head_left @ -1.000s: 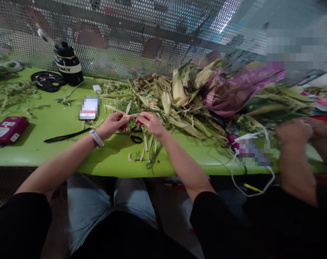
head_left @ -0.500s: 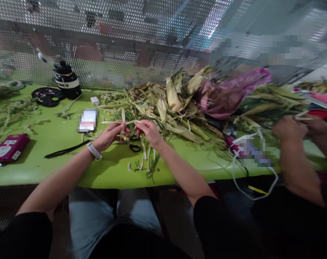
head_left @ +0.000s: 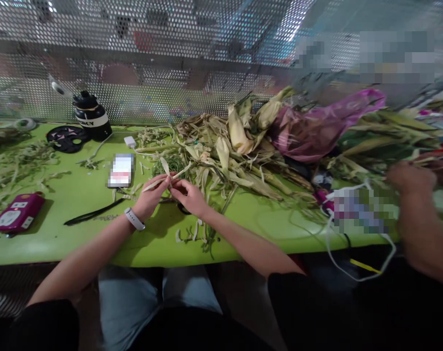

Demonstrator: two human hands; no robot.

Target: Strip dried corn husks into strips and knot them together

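Note:
My left hand (head_left: 151, 195), with a pale watch band (head_left: 134, 219) at the wrist, is closed, its thumb and fingers pinching pale strips of corn husk (head_left: 164, 165). Against it sits my right hand (head_left: 191, 196), also closed, fingertips at the point where the strips cross. Strip ends stick out upward and to both sides. Part of a black scissor handle (head_left: 183, 209) shows under my right hand. Thin green husk shreds (head_left: 168, 165) lie just beyond the fingers, and short cut pieces (head_left: 188, 235) are scattered nearer the table edge.
A heap of dry corn husks (head_left: 221, 151) and a pink plastic bag (head_left: 312, 129) lie at the back. Leftward are a phone (head_left: 121, 170), a black bottle (head_left: 92, 119) and a magenta device (head_left: 17, 212). Another person's hand (head_left: 411, 178) works at right, near a white cable (head_left: 329, 239).
My hands have come together and slightly down, so the husk strips now cross between the fingertips. The view has shifted a little, and the other person's hands have moved right in it.

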